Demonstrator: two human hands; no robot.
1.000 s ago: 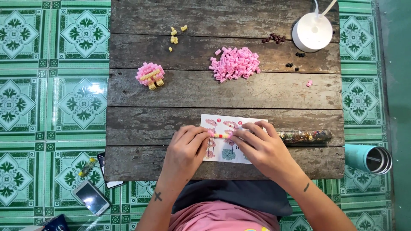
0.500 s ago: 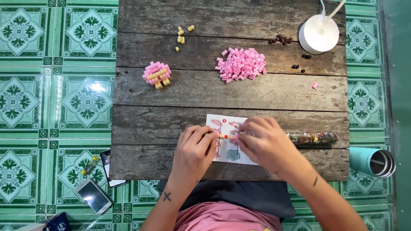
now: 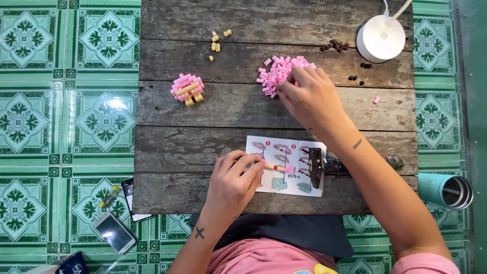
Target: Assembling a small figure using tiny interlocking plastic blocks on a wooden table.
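Since half a second ago my right hand (image 3: 309, 99) has left the instruction sheet (image 3: 286, 165) and reached up into the one pile of pink bricks (image 3: 279, 71), fingers curled over it. My left hand (image 3: 233, 180) pinches one short pink-and-yellow brick strip (image 3: 276, 168) over the white, rectangular sheet near the bench (image 3: 203, 142) front edge. One finished pink cluster (image 3: 187, 88) sits apart.

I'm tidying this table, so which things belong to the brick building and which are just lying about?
In use:
left hand holding a small pink and yellow brick strip
right hand in the pile of loose pink bricks
printed instruction sheet
finished pink and yellow brick piece
loose yellow bricks

Lying about:
white round lamp base
two phones on the floor
teal metal tumbler
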